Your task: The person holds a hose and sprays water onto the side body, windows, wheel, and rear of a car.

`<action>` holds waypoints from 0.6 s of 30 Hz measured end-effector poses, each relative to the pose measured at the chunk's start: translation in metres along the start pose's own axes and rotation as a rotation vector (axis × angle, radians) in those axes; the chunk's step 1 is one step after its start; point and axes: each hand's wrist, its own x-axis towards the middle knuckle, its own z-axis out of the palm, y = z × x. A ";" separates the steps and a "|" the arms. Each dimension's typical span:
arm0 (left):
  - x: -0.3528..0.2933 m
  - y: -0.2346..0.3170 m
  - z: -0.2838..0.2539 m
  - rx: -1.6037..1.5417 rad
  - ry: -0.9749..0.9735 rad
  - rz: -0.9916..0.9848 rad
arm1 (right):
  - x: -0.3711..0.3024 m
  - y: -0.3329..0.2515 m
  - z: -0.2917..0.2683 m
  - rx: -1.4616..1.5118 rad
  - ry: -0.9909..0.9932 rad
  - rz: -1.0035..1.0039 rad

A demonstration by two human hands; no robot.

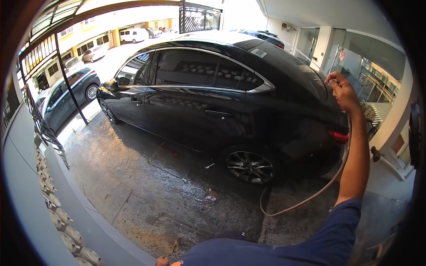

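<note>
My right arm is raised on the right, and my right hand (342,92) is closed around a hose near the trunk of a black sedan (186,104). From below this hand the hose (306,203) hangs down, curves under the rear bumper and bends toward the rear wheel (250,167). A thin pale streak runs beyond my fingers above the trunk; whether it is water I cannot make out. Only a small part of my left hand (162,261) shows at the lower edge, its fingers mostly hidden. The sedan's side stands in front of me, its windows dark.
Wet concrete floor (146,190) lies between me and the car. A low grey wall (88,213) with a row of pale stone-like pieces (69,237) curves along the left. A wall tap (376,154) sticks out at right. Another dark car (71,93) stands beyond a metal post (69,82).
</note>
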 end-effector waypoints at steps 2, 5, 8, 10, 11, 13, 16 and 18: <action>-0.007 0.014 0.011 0.002 0.005 -0.062 | -0.005 0.010 -0.030 -0.035 0.023 -0.025; -0.025 0.052 0.039 0.009 0.012 -0.080 | -0.017 0.010 -0.072 0.005 -0.031 0.070; -0.029 0.092 0.092 0.182 0.018 0.329 | -0.016 0.031 -0.108 0.054 -0.050 0.033; -0.051 0.151 0.145 0.325 -0.011 0.454 | -0.017 0.042 -0.127 0.046 -0.049 0.025; -0.069 0.177 0.169 0.304 -0.045 0.573 | -0.021 0.047 -0.137 0.038 -0.051 0.018; -0.107 0.225 0.215 0.312 -0.133 0.756 | -0.033 0.049 -0.156 0.030 -0.056 0.035; -0.179 0.276 0.269 0.160 -0.414 0.868 | -0.047 0.060 -0.177 0.038 -0.044 -0.024; -0.212 0.285 0.292 0.188 -0.452 1.059 | -0.060 0.056 -0.192 0.028 -0.046 -0.034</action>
